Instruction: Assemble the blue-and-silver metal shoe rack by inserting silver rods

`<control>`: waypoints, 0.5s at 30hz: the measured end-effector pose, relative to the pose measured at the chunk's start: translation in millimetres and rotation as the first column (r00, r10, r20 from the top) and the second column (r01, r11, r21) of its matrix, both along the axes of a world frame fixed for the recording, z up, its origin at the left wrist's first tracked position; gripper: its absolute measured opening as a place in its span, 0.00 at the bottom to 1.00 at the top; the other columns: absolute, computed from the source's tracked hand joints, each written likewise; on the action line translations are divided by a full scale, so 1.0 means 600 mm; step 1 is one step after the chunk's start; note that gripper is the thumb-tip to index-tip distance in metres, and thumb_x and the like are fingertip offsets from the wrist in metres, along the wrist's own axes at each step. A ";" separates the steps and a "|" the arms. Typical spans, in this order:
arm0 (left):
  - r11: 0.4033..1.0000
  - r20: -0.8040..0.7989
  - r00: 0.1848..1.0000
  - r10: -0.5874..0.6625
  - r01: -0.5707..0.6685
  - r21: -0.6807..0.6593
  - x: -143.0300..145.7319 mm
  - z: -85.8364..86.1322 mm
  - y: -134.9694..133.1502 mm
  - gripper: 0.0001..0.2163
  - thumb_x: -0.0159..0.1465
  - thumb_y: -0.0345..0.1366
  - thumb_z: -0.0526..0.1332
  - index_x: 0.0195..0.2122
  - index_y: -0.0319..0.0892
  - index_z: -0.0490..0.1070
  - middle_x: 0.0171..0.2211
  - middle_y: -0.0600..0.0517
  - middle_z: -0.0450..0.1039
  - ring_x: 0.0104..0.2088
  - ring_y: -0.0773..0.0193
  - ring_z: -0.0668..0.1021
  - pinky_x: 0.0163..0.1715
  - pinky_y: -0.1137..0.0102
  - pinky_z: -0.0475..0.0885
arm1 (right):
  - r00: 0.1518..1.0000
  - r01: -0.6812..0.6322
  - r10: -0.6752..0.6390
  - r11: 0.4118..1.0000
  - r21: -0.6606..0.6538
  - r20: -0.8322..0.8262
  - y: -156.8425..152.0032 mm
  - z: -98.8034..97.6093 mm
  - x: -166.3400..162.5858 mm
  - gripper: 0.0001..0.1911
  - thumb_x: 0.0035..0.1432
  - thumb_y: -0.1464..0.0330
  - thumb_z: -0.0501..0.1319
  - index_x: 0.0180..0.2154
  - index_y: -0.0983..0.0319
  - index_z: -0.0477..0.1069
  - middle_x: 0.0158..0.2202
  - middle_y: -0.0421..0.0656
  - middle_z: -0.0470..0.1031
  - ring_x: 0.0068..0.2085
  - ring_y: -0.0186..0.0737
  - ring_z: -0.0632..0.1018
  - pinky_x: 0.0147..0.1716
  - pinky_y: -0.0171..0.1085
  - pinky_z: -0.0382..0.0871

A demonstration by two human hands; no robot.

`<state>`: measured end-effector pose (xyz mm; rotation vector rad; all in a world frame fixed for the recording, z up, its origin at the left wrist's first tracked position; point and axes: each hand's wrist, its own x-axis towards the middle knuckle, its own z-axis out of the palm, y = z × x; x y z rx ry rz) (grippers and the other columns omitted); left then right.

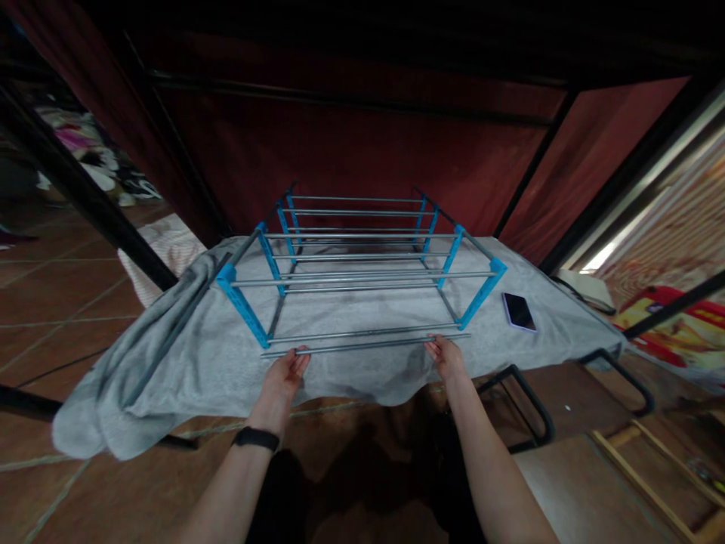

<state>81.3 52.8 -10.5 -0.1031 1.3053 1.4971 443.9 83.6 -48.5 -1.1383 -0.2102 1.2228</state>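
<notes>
My left hand (288, 370) and my right hand (445, 353) pinch a long thin grey metal rod (368, 346) near its two ends. The rod lies level, low over the front of a grey blanket. Just behind it stands a rack frame of grey rods with blue plastic connectors (245, 308). Its front upper rod (362, 280) spans between the left connector and the right connector (482, 293). The held rod runs close beside the frame's front lower rod (362, 333); whether they touch I cannot tell.
The grey blanket (186, 363) covers the low surface under the rack. A phone (519, 312) lies right of the rack. Dark metal posts (84, 189) and a dark red curtain (362, 151) enclose the back. A chair with black armrests (583, 400) stands at lower right.
</notes>
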 end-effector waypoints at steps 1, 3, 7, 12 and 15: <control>1.000 0.006 1.000 -0.001 0.001 0.005 0.000 0.000 -0.001 0.11 0.66 0.20 0.52 0.32 0.40 0.69 0.27 0.51 0.75 0.26 0.68 0.80 0.32 0.73 0.79 | 1.000 -0.004 0.004 1.000 0.002 -0.008 0.000 -0.002 -0.005 0.10 0.54 0.78 0.64 0.28 0.60 0.66 0.24 0.36 0.77 0.25 0.31 0.79 0.30 0.29 0.79; 1.000 0.023 1.000 -0.012 0.012 0.005 0.002 0.001 -0.005 0.11 0.66 0.20 0.52 0.31 0.39 0.68 0.27 0.49 0.75 0.27 0.66 0.80 0.32 0.72 0.79 | 1.000 -0.016 0.016 1.000 0.005 -0.023 -0.002 -0.005 -0.012 0.09 0.54 0.78 0.63 0.28 0.60 0.67 0.25 0.37 0.78 0.26 0.32 0.79 0.32 0.31 0.80; 0.999 0.070 0.996 -0.047 0.046 0.016 0.017 0.005 -0.008 0.11 0.66 0.20 0.52 0.31 0.38 0.68 0.28 0.48 0.76 0.29 0.64 0.81 0.32 0.69 0.80 | 0.998 -0.052 0.052 0.999 0.000 -0.040 -0.007 -0.007 -0.014 0.08 0.55 0.79 0.63 0.29 0.61 0.69 0.27 0.39 0.79 0.27 0.33 0.80 0.35 0.34 0.81; 0.996 0.089 0.992 -0.089 0.086 0.032 0.039 0.014 -0.007 0.10 0.68 0.22 0.52 0.31 0.39 0.68 0.29 0.47 0.76 0.29 0.64 0.81 0.31 0.70 0.80 | 0.994 -0.099 0.098 0.995 -0.014 -0.051 -0.012 0.005 -0.008 0.08 0.58 0.79 0.61 0.30 0.62 0.69 0.27 0.43 0.80 0.27 0.33 0.80 0.36 0.34 0.81; 0.996 0.091 0.992 -0.085 0.082 0.033 0.036 0.017 -0.006 0.11 0.69 0.23 0.52 0.31 0.39 0.68 0.29 0.47 0.76 0.29 0.65 0.81 0.31 0.71 0.80 | 0.991 -0.116 0.116 0.993 -0.005 -0.060 -0.012 0.016 -0.006 0.08 0.59 0.79 0.60 0.31 0.62 0.70 0.27 0.42 0.80 0.28 0.34 0.81 0.37 0.35 0.81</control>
